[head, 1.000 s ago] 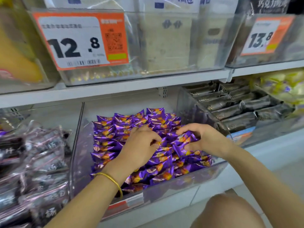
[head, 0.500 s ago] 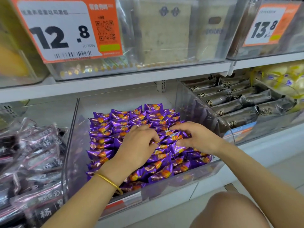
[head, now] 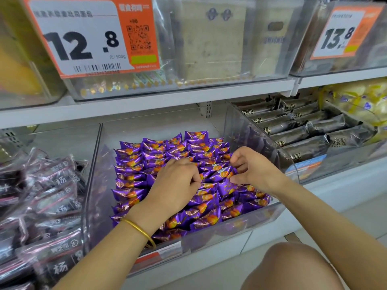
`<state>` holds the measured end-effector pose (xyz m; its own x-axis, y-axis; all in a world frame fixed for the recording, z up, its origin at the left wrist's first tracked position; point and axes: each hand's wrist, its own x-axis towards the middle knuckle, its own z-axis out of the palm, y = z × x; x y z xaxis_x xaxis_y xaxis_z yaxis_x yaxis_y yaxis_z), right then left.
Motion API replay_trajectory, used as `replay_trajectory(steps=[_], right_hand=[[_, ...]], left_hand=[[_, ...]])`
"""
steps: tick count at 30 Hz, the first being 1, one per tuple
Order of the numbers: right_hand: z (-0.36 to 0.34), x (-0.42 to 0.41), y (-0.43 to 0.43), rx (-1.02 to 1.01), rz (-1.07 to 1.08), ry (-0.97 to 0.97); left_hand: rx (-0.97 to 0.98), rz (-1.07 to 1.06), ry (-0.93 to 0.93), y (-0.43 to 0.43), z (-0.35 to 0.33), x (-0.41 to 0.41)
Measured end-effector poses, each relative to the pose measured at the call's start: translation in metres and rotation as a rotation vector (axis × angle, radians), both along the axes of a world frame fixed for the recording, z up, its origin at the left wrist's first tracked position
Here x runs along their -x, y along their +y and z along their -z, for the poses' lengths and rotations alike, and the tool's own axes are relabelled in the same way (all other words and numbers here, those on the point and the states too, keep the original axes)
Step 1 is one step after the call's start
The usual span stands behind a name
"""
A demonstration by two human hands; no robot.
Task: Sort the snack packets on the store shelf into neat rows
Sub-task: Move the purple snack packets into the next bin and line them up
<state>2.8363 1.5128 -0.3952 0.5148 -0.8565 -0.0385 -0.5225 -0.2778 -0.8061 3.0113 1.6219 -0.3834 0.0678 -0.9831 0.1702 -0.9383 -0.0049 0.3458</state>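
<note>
Firstly, at far left, dark packets (head: 52, 195) in glossy, crinkled film lie loosely heaped in the neighbouring compartment; I leave them alone. Beside them on the lower shelf stands the clear bin (head: 92, 185), rigid moulded plastic with a curved front wall. It holds the purple snack packets (head: 134, 176): small pillow-shaped sachets in metallic foil with orange print, crimped at both ends. The rows at the left and back of the bin overlap like shingles and look orderly. The front right patch lies at mixed angles.

The left hand (head: 176, 185), a gold bangle (head: 139, 231) at its wrist, rests on the stack mid-bin. Its fingers are curled, and the fingertips appear closed on the left end of one raised packet (head: 222, 174). The right hand (head: 255, 170) pinches that packet's right end: forefinger at the upper corner, thumb at the lower, remaining fingers curled in narrow.

Handling judgement: each packet is light and puffed, the foil slick, the contents probably crushable. I would grip the flat crimped seams, not the belly, with light pressure. Neighbouring packets will likely slide if pushed, so lift and set rather than drag.

Right of the bin, grey bar packets (head: 303, 130) in dull-sheen film lie in rows in their own compartment. Yellow packets (head: 356, 101) sit beyond them.
</note>
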Motion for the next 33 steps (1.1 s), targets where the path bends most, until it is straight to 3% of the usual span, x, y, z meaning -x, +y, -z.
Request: replay_trajectory(steps=[11, 24, 29, 33], right_hand=[[-0.015, 0.02, 0.008, -0.117, -0.005, -0.089], [0.0, -0.004, 0.012, -0.114, 0.043, -0.079], [-0.001, -0.002, 0.017, 0.0, -0.013, 0.069], [-0.003, -0.004, 0.012, 0.036, 0.005, 0.034]], left_hand=[[-0.044, -0.015, 0.007, 0.001, -0.001, -0.002], [0.007, -0.015, 0.055, 0.001, 0.003, -0.002], [0.001, 0.005, 0.072, 0.002, 0.003, -0.004], [-0.001, 0.006, 0.063, 0.003, 0.004, -0.005]])
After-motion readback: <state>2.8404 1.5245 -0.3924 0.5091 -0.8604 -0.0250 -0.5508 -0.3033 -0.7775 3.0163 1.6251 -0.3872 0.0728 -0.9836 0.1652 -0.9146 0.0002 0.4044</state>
